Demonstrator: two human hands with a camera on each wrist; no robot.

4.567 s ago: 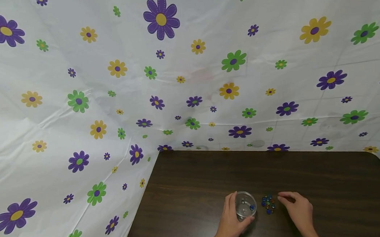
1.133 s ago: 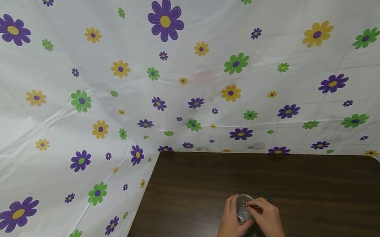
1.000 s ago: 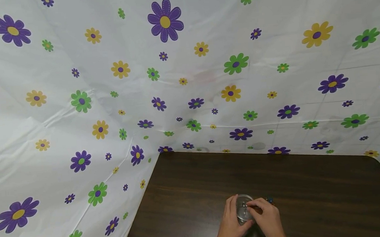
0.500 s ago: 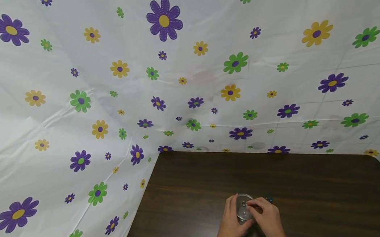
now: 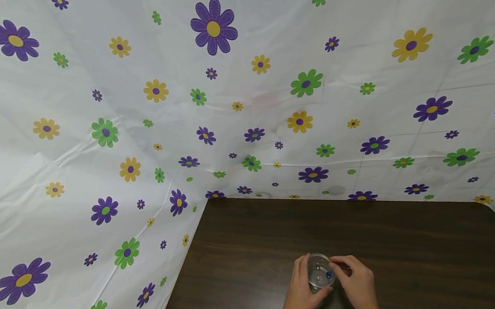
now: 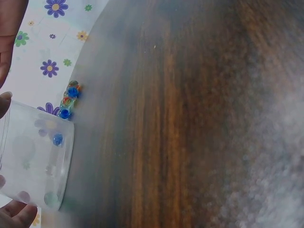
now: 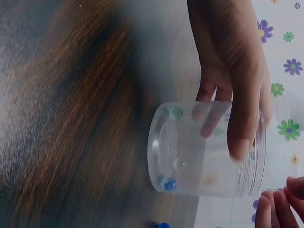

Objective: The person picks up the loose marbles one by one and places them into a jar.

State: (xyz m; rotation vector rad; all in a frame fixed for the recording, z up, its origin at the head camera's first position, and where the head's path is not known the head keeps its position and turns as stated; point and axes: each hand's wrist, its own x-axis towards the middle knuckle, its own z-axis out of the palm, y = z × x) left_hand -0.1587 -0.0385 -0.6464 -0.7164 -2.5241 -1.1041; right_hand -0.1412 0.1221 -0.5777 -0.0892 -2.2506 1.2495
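Note:
My left hand (image 5: 297,291) grips a clear plastic jar (image 7: 213,142) standing upright on the table, fingers on its far left side and thumb at the near side. Inside, on the bottom, lie a blue marble (image 7: 170,184), a clear marble (image 7: 179,164) and a greenish one (image 7: 175,112). By the jar's right rim is my right hand (image 5: 358,280), its thumb and forefinger tips close together, with nothing visible between them. A small cluster of blue, orange and green marbles (image 6: 69,99) sits on the table beside the jar; in the head view the right hand hides it.
The dark wood-grain table (image 5: 252,239) extends around the jar. A white sheet with purple, green and yellow flowers (image 5: 265,92) hangs along the table's back and left edges.
My right hand has moved right, from over the jar's mouth to its right rim, uncovering the blue marble inside. Earlier it was right of the marble cluster. The left hand's hold on the jar is unchanged.

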